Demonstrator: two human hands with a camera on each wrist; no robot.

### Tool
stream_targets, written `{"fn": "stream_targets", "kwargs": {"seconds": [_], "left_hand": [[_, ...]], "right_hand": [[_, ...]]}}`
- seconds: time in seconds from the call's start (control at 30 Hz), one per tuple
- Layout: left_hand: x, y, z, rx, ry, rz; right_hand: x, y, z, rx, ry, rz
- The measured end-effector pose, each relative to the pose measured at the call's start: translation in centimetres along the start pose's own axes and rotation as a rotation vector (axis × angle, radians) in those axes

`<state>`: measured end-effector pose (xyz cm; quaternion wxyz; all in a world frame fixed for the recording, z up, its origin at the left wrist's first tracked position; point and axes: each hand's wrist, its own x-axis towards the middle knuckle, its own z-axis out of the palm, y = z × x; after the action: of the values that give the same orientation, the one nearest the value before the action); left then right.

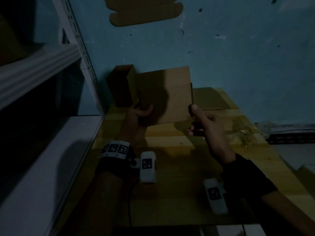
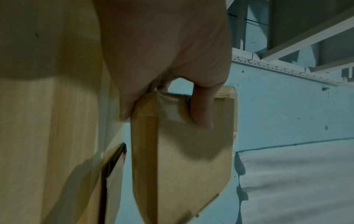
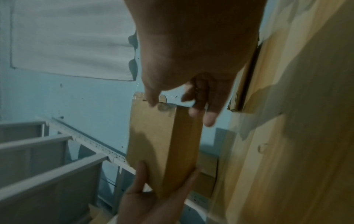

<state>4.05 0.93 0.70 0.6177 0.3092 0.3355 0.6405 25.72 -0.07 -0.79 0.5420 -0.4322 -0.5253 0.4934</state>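
Box (image 1: 170,92): left hand (image 1: 140,114) is gripping its lower left corner, thumb in front, right hand (image 1: 206,123) is pinching its lower right corner, both raised over the worktop's (image 1: 170,193) far edge.

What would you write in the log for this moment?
left hand grips cardboard box corner | right hand pinches opposite edge | held above wooden table

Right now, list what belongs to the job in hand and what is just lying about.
In hand: cardboard box, gripped by left hand and pinched by right hand.
Lying about: flat cardboard blank, cardboard sheet on wooden table, crumpled clear plastic, white shelf rack.
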Motion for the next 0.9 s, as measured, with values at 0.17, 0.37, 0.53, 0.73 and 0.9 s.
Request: {"fn": "stream_targets", "kwargs": {"seconds": [0.17, 0.37, 0.53, 0.73, 0.9], "left_hand": [[0.5, -0.2, 0.0, 0.028, 0.047, 0.046], [0.7, -0.2, 0.1, 0.037, 0.020, 0.047], [1.4, -0.5, -0.3, 0.116, 0.081, -0.011], [1.7, -0.7, -0.7, 0.315, 0.136, -0.038], [2.2, -0.8, -0.9, 0.335, 0.208, 0.003]], "right_hand": [[0.3, 0.1, 0.1, 0.029, -0.043, 0.101], [0.7, 0.6, -0.2, 0.046, -0.010, 0.043], [1.0, 1.1, -0.1, -0.021, -0.010, -0.075], [1.3, 1.7, -0.8, -0.375, 0.023, -0.210], [1.0, 1.1, -0.5, -0.558, 0.023, -0.354]]}}
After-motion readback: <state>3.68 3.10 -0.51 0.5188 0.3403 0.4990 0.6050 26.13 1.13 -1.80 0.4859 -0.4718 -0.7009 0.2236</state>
